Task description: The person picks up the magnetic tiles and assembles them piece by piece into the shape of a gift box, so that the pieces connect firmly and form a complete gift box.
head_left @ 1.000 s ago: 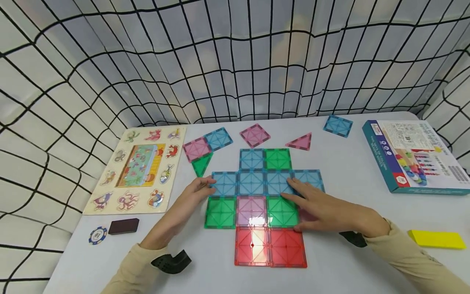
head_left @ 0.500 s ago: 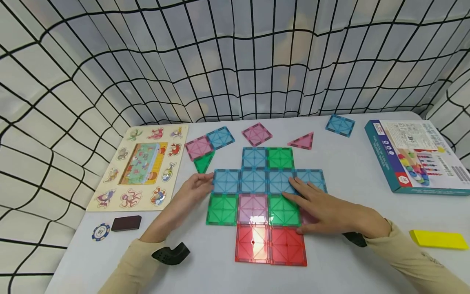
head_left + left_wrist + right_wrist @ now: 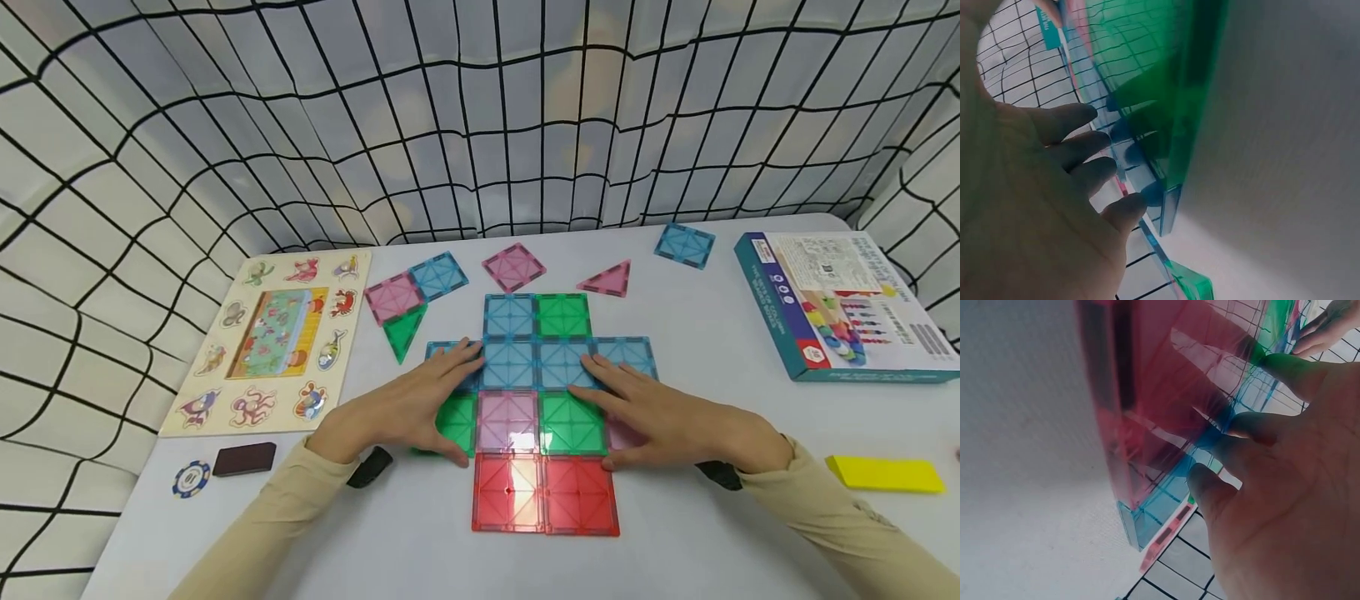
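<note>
A flat layout of see-through magnetic tiles lies on the white table: a blue tile [image 3: 510, 315] and a green tile [image 3: 562, 315] on top, a row of blue tiles below, then green and pink tiles, and two red tiles [image 3: 508, 493] at the bottom. My left hand [image 3: 405, 410] rests spread over the left end, fingertips on the leftmost blue tile [image 3: 1152, 211], thumb by the green tile [image 3: 1147, 81]. My right hand [image 3: 663, 412] lies spread over the right end, fingers touching blue tiles, partly covering a pink tile [image 3: 1154, 394].
Loose tiles lie behind: a pink square [image 3: 513, 267], a pink triangle [image 3: 609, 279], a blue tile [image 3: 685, 246] and a joined cluster [image 3: 393, 297]. An animal puzzle board [image 3: 198, 375], poker chip [image 3: 191, 479] and dark block [image 3: 244, 459] sit left; a box [image 3: 862, 308] and yellow block [image 3: 887, 474] right.
My left hand has moved from the left edge of the blue row onto the left tiles, its fingers now spread. My right hand stays in place on the right side.
</note>
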Motion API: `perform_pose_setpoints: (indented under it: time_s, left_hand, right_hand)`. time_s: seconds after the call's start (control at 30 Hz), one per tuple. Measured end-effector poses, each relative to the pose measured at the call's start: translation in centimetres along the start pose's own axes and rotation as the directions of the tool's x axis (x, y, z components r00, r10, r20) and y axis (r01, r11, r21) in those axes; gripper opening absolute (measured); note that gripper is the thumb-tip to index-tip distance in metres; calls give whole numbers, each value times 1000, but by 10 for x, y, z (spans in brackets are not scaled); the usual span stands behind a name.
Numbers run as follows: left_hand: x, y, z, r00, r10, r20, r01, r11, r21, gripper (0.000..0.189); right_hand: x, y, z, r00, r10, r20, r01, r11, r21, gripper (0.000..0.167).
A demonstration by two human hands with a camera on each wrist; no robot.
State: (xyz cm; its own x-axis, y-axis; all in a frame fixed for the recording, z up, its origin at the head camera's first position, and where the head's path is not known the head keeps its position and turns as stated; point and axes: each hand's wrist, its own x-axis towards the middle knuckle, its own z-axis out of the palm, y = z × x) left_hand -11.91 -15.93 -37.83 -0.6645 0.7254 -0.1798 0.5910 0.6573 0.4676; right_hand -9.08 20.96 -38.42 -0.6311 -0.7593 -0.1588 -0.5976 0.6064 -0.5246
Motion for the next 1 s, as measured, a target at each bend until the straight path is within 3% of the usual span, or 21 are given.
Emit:
perform_pose_setpoints:
  time_s: [0.27, 0.5, 0.6, 0.7, 0.77, 0.9, 0.93, 1.0]
  left_hand:
    - [5, -2, 0, 1000, -13, -3, 13, 997, 70, 129]
    - [9, -4, 0, 1000, 7, -8, -6, 999, 47, 127]
    - [8, -6, -2, 999, -26, -24, 26, 1000, 15, 124]
    - [0, -5, -6, 990, -117, -83, 109, 989, -98, 107]
    - [-8, -3, -10, 975, -178, -131, 149, 968, -203, 91]
    - [-31, 1, -15, 942, -298, -153, 214, 887, -409, 70]
    - [-35, 1, -16, 933, -330, -141, 233, 856, -461, 67]
    - [-41, 0, -17, 916, -386, -111, 253, 769, -587, 64]
  right_hand:
    - [1, -2, -1, 1000, 3, 3, -3, 1000, -2, 92]
    - [0, -1, 0, 1000, 5, -4, -5, 1000, -6, 92]
    - [0, 0, 0, 1000, 6, -8, -6, 1000, 0, 91]
    - [1, 0, 0, 1000, 8, -6, -8, 1000, 6, 91]
    - [0, 0, 0, 1000, 14, -5, -14, 1000, 6, 91]
    - [1, -2, 1, 1000, 15, -3, -15, 1000, -6, 92]
    - [1, -2, 1, 1000, 13, -5, -13, 1000, -9, 92]
    - [1, -2, 1, 1000, 8, -8, -8, 1000, -13, 92]
